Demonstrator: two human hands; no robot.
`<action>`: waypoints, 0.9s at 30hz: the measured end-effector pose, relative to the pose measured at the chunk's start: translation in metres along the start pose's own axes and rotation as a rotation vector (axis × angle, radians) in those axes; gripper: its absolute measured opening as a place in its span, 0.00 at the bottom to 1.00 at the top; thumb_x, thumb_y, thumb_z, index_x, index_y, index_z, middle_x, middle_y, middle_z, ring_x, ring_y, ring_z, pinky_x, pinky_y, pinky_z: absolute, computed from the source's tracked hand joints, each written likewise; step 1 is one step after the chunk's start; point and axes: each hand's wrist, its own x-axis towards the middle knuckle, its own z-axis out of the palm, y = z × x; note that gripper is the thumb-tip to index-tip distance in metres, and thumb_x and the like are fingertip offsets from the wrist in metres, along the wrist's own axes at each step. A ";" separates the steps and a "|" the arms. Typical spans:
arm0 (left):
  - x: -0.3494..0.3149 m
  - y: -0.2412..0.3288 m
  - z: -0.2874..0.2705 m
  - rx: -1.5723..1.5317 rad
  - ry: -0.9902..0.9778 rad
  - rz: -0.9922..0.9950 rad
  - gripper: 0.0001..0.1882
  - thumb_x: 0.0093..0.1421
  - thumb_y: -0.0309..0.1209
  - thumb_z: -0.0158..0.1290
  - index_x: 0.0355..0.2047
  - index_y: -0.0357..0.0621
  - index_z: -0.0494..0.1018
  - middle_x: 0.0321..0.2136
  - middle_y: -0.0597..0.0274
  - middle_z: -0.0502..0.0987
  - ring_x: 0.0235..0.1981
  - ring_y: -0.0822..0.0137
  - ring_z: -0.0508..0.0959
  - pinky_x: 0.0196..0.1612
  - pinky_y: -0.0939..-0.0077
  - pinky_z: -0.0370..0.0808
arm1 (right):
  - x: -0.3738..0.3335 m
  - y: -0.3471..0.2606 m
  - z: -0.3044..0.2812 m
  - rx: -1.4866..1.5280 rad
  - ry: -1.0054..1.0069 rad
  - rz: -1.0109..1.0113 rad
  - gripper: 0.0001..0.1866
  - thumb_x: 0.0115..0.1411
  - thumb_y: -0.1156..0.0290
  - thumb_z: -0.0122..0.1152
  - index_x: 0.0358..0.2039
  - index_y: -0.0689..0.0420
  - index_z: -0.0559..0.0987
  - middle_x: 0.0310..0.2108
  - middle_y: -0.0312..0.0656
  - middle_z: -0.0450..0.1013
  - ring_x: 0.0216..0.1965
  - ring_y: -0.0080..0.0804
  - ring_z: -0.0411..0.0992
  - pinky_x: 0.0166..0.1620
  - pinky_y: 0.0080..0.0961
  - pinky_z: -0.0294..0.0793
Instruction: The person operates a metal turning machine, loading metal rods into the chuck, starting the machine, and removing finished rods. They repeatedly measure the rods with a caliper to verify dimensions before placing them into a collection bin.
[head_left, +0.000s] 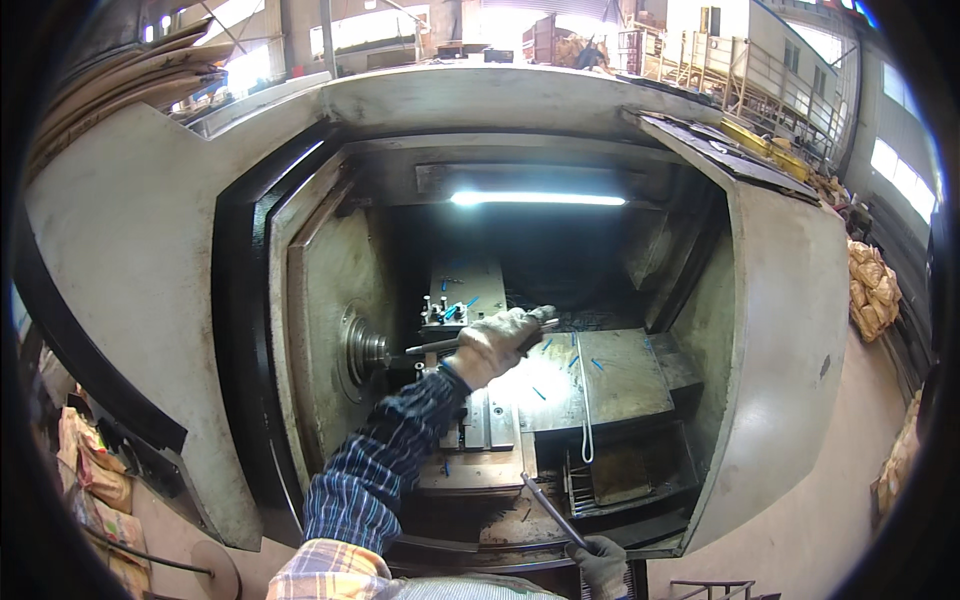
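Observation:
Inside an open lathe, my gloved left hand [497, 345] is closed around a dark metal rod [432, 348]. One end of that rod points left toward the round spindle chuck [371, 350], with a gap between them. Below it lie the slotted metal slide [490, 425] and a small tool block with bolts [443, 312]. At the lower edge, my gloved right hand [603, 566] grips a second metal rod [550, 508], tilted up and to the left in front of the opening. The palm side of both hands is hidden.
A flat metal cover [625, 372] with blue chips and a white hooked strip [587, 425] lies right of my left hand. The door frame [270, 330] and right housing wall [785, 370] border the opening. A lamp [540, 199] shines at the back. Sacks [872, 290] stand outside.

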 end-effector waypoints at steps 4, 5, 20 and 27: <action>-0.075 0.053 -0.069 -0.168 0.601 0.084 0.24 0.62 0.32 0.63 0.59 0.48 0.75 0.37 0.54 0.83 0.36 0.59 0.85 0.34 0.71 0.83 | 0.029 -0.026 0.021 -0.104 0.031 0.016 0.12 0.55 0.67 0.77 0.33 0.63 0.85 0.23 0.32 0.78 0.25 0.16 0.72 0.30 0.20 0.72; -0.100 0.059 -0.082 -0.296 0.663 0.088 0.24 0.61 0.29 0.65 0.57 0.44 0.76 0.43 0.54 0.84 0.41 0.60 0.86 0.40 0.70 0.85 | 0.038 -0.029 0.027 -0.164 0.050 -0.052 0.12 0.55 0.66 0.77 0.34 0.61 0.86 0.23 0.33 0.78 0.26 0.18 0.73 0.31 0.21 0.73; -0.416 0.090 -0.174 -0.472 1.398 -1.064 0.21 0.71 0.37 0.53 0.58 0.36 0.72 0.30 0.68 0.77 0.17 0.85 0.62 0.18 0.86 0.55 | 0.231 -0.228 0.202 -0.877 -0.091 -0.605 0.24 0.56 0.43 0.71 0.39 0.53 0.86 0.34 0.44 0.83 0.36 0.40 0.81 0.42 0.38 0.77; -0.459 0.016 -0.151 0.088 1.206 -1.207 0.20 0.73 0.31 0.50 0.61 0.34 0.70 0.54 0.52 0.78 0.52 0.62 0.78 0.56 0.68 0.74 | 0.266 -0.228 0.245 -1.097 -0.067 -0.788 0.25 0.56 0.39 0.69 0.32 0.51 0.87 0.26 0.40 0.82 0.27 0.38 0.80 0.34 0.36 0.78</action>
